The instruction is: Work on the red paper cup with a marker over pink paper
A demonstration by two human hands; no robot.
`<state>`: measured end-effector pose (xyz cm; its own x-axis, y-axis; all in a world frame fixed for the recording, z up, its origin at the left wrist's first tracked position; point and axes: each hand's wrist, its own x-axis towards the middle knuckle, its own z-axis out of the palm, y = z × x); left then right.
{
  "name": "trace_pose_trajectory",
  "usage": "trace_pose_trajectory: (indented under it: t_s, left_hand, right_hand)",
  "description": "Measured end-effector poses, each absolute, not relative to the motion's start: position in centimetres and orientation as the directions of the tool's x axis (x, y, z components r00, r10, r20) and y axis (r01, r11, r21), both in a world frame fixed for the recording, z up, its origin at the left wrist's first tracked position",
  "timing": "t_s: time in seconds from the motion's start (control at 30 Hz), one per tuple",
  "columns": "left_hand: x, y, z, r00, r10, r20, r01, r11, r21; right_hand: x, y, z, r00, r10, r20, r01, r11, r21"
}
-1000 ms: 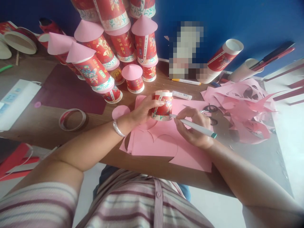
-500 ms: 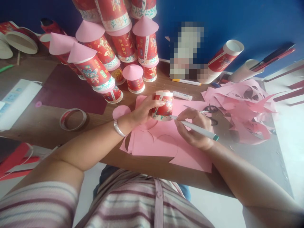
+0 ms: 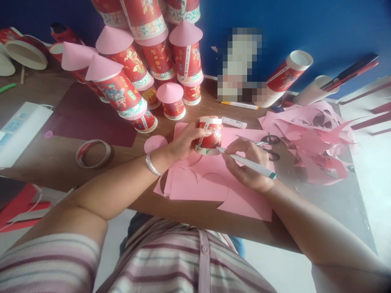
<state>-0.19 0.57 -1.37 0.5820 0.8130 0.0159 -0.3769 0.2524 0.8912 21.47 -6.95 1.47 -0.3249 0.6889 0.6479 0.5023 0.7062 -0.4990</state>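
My left hand (image 3: 191, 140) is wrapped round a small red paper cup (image 3: 210, 136), thumb across its front. Green plant-like strokes run along the cup's white band near its lower edge. Between the fingertips of my right hand (image 3: 247, 160) is a white marker (image 3: 252, 165) with a green end. Its tip meets the white band at the cup's lower right. Beneath both hands lie sheets of pink paper (image 3: 198, 189) with curved cuts. Scissors (image 3: 269, 140) rest just beyond my right hand, and a glue stick (image 3: 233, 122) lies behind the cup.
Stacked red cups (image 3: 117, 93), several with pink cone tops, stand at the back left. A tape roll (image 3: 93, 154) and a white box (image 3: 26, 130) are on the left. Pink paper scraps (image 3: 317, 138) and a pen cup (image 3: 317, 93) occupy the right.
The marker and my right hand have shifted slightly left along the cup's lower band. My left hand keeps the cup in nearly the same place.
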Motion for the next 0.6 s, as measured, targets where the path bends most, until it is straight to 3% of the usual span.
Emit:
trace_pose_trajectory:
  t_s: [0.6]
  left_hand:
    - [-0.26, 0.70, -1.83, 0.549, 0.836, 0.026, -0.415, 0.245, 0.876]
  right_hand:
    - [21.66, -7.37, 1.71, -0.336, 0.721, 0.606, 0.474, 0.686, -0.552]
